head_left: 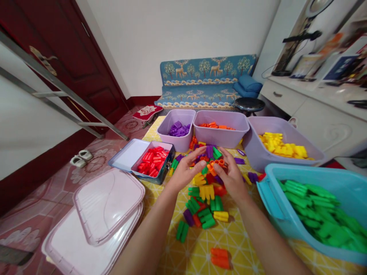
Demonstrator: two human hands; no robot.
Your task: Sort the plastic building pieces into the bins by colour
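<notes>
Both of my hands reach over a heap of coloured plastic pieces (207, 192) in green, yellow, orange, red and purple, shaped like joined tubes. My left hand (187, 170) is at the heap's left side, thumb and fingers apart, with nothing gripped. My right hand (233, 177) curves around the right side, its fingers and thumb apart. An orange piece (213, 168) lies by the right thumb and seems to touch it. A purple piece (209, 151) and a green piece (217, 153) show between the fingertips of both hands.
Lilac bins hold purple (179, 129), orange (217, 125) and yellow pieces (282, 146). At right, a blue bin (272, 206) holds green ones. A hinged tin (159, 177) contains red pieces. Stacked lids (109, 206) lie left. A single orange piece (220, 258) sits near the front.
</notes>
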